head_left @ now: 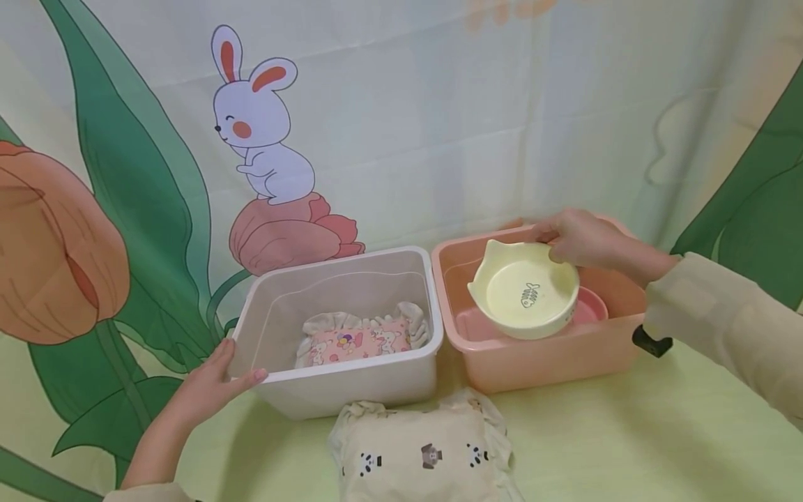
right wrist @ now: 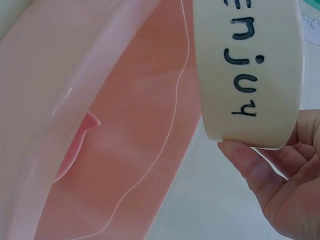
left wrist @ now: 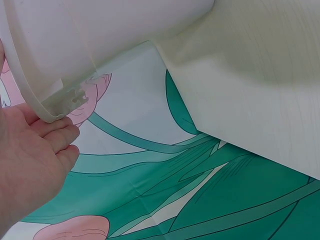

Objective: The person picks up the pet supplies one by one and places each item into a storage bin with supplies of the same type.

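The bowl [head_left: 523,289] is pinched at one edge between the thumb and fingers of the right hand [head_left: 580,240]. It is held just below and to the left of that hand, tilted, over the peach bin [head_left: 552,362]. The corner rim of the white bin [head_left: 348,390] is gripped by the left hand [head_left: 207,390]; no support is given to the bowl by it.

Caution: because the bowl is held at one side only, most of its weight is left overhanging. If the pinch is loosened, or the glossy wall slips, the bowl could be swung down or dropped onto the pink dish [head_left: 591,307] beneath the right hand; chipping could result if either is ceramic.

If the bowl is moved toward the left hand while kept low, its underside could be caught on the adjoining bin rims. If the corner is pulled by the left hand, the white bin could be shifted against the cream cushion [head_left: 426,453], which is placed between the hands, on the near side.
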The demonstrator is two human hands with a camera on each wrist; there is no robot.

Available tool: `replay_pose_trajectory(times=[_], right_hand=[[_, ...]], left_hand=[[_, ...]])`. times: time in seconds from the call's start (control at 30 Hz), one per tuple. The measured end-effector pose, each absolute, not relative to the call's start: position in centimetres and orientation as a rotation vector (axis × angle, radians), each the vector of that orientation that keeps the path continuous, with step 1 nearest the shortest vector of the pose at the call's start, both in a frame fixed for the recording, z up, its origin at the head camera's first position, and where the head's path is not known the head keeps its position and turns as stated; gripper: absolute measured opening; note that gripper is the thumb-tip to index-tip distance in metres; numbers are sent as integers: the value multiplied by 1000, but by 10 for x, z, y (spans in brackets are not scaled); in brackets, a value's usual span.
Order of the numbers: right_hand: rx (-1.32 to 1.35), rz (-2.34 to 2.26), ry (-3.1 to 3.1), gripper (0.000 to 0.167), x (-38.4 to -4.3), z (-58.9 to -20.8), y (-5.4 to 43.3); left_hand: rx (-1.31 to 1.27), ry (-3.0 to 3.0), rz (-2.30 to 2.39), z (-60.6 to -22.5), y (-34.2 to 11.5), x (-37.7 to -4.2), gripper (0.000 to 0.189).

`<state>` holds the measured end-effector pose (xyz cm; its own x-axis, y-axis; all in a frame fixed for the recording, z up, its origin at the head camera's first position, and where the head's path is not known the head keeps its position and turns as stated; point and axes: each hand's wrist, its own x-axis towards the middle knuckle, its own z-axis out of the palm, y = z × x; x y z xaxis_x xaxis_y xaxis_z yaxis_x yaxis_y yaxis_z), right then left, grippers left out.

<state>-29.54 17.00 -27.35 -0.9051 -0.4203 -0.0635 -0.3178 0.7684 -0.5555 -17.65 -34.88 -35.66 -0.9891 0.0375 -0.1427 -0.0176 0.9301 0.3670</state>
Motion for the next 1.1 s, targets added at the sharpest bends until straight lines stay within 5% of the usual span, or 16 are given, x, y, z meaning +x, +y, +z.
replay_pose_trajectory(times=[1.1], right_hand=[[-692, -817, 2800, 47, -315, -282, 159]], left_hand=[[6, 2953, 564, -358, -350, -177, 93]])
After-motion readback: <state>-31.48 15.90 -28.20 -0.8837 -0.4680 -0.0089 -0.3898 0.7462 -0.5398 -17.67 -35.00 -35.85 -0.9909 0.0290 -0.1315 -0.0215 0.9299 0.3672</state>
